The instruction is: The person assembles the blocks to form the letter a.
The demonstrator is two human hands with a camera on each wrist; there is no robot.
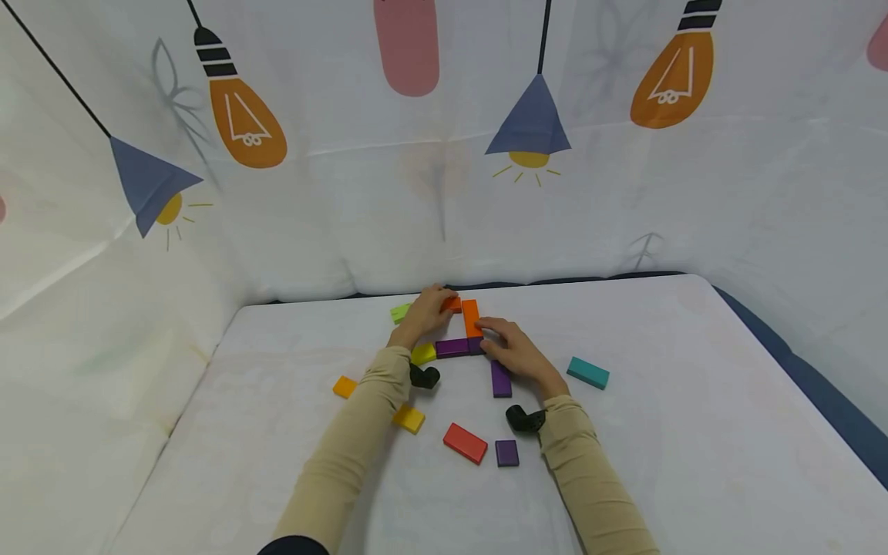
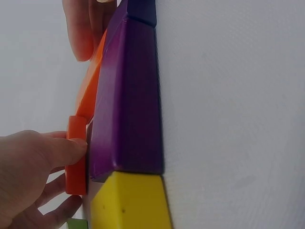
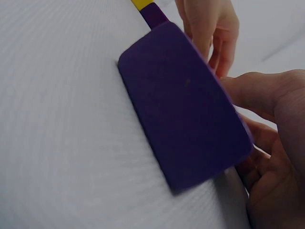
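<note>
My left hand (image 1: 425,312) pinches a red-orange block (image 2: 76,164), thumb on its near face and fingers behind. That block stands beside an orange block (image 1: 471,317). My right hand (image 1: 516,351) rests along the right side of the orange block, fingers loosely bent, its thumb near a small purple block (image 1: 475,345); whether it presses either is unclear. Joined to this row are a long purple block (image 2: 126,100) and a yellow block (image 2: 138,202). Another purple block (image 3: 186,109) lies just below my right hand. A lime green block (image 1: 399,313) is partly hidden by my left hand.
On the white table (image 1: 291,478) lie a teal block (image 1: 588,372), a red block (image 1: 465,443), a purple square block (image 1: 507,453) and two amber blocks, one (image 1: 344,387) left of my left forearm, one (image 1: 409,418) right. A printed curtain (image 1: 430,200) hangs behind the table.
</note>
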